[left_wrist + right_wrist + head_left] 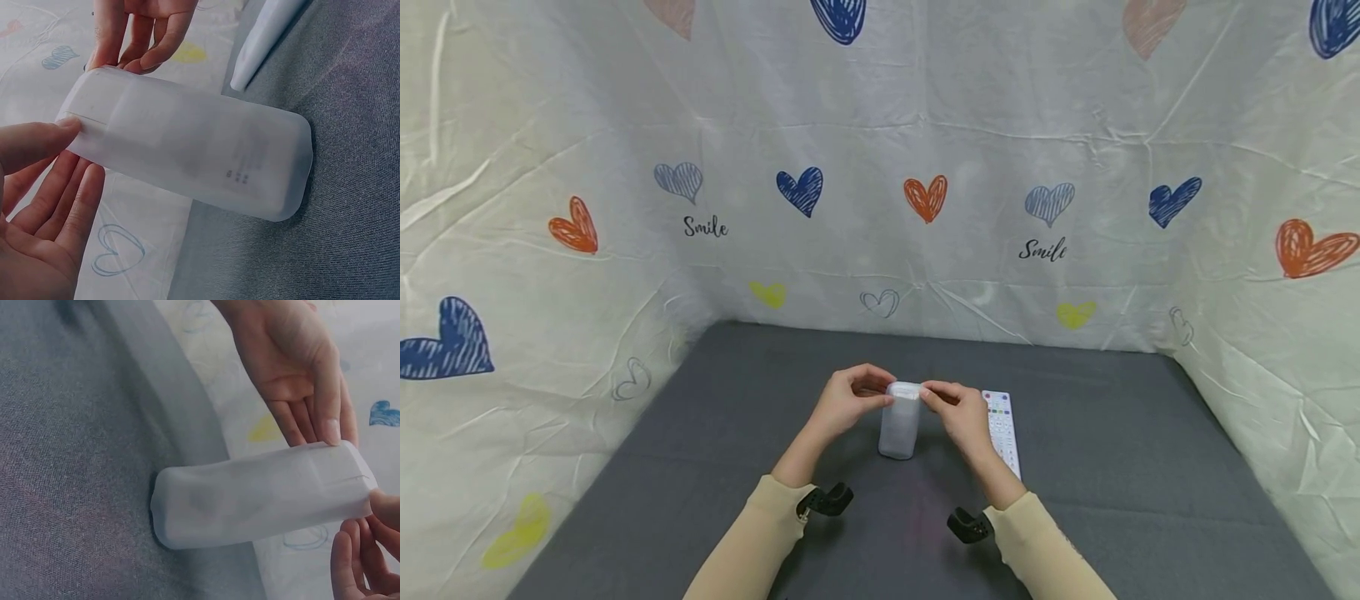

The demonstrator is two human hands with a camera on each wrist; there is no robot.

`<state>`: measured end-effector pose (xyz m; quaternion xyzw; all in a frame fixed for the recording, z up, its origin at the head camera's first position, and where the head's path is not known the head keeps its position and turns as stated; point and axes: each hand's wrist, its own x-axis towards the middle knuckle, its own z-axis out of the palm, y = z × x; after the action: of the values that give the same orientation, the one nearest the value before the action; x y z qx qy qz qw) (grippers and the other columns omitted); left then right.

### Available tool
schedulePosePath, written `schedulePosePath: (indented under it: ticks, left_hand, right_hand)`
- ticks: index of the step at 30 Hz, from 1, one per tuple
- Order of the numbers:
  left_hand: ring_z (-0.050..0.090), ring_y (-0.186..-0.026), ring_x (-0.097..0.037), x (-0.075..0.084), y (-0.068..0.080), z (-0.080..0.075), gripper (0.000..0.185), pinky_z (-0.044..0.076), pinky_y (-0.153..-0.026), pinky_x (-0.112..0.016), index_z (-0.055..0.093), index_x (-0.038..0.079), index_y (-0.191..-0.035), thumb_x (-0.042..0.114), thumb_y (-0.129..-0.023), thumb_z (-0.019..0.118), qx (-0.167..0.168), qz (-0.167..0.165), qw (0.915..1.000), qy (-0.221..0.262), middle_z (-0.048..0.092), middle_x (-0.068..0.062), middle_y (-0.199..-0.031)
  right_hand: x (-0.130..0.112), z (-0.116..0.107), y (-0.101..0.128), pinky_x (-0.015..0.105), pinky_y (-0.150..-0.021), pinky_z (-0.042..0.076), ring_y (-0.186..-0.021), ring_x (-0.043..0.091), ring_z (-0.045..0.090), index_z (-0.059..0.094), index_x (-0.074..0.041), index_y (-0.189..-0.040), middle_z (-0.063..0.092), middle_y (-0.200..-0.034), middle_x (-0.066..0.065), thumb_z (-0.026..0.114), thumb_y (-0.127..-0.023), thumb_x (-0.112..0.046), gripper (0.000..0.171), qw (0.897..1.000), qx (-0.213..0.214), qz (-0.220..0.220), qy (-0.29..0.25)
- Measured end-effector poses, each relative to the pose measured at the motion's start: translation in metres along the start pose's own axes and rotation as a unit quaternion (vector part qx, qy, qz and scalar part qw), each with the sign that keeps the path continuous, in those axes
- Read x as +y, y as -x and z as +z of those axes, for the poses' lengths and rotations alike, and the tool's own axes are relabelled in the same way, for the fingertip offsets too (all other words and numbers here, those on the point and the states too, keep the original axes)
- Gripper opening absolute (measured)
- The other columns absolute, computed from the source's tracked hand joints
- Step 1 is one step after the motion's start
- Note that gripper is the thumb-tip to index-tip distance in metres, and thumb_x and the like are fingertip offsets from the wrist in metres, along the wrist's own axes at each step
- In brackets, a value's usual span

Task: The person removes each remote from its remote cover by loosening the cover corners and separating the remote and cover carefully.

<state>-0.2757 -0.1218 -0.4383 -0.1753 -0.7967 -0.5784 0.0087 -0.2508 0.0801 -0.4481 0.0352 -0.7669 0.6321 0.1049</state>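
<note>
A white translucent cover (900, 427) stands upright on the grey table (1112, 467), its rounded closed end down. My left hand (882, 392) pinches the cover's top edge from the left, and my right hand (929, 397) pinches it from the right. In the left wrist view, my left thumb (44, 142) lies on the rim of the cover (194, 159), with the fingers (69, 212) behind it. In the right wrist view, my right thumb and fingers (365, 547) pinch the end of the cover (250, 500), and my left hand's fingers (312, 394) touch its other side.
A white remote control (1002, 423) with coloured buttons lies flat just right of my right hand. Cloth walls printed with hearts (925, 197) close in the table at the back and on both sides. Bare grey table surface lies to the left and the far right.
</note>
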Motion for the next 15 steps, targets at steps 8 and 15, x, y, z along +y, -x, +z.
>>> schedulePosePath:
  ticks: [8,15]
  left_hand:
    - [0.066,-0.093,-0.020,-0.0029,0.0006,-0.0001,0.025,0.055,-0.080,-0.033,0.069,0.012,-0.105,0.013,-0.081,0.075,-0.009,-0.002,0.9999,0.010,0.068,-0.008,-0.103]
    - [0.065,-0.094,-0.019,-0.0030,0.0009,-0.0020,0.022,0.055,-0.081,-0.032,0.069,0.012,-0.105,0.016,-0.083,0.073,-0.018,0.005,0.9998,0.010,0.068,-0.007,-0.104]
  right_hand:
    - [0.0026,0.0007,-0.0012,0.022,-0.063,0.052,-0.068,0.007,0.062,0.075,-0.004,-0.095,0.072,-0.086,0.008,0.073,-0.083,-0.019,0.019,1.000,0.003,-0.005,0.003]
    - [-0.0002,0.0008,-0.0029,0.028,-0.072,0.055,-0.073,0.010,0.064,0.075,-0.004,-0.096,0.072,-0.092,0.010,0.072,-0.084,-0.019,0.019,0.999,-0.007,0.036,-0.010]
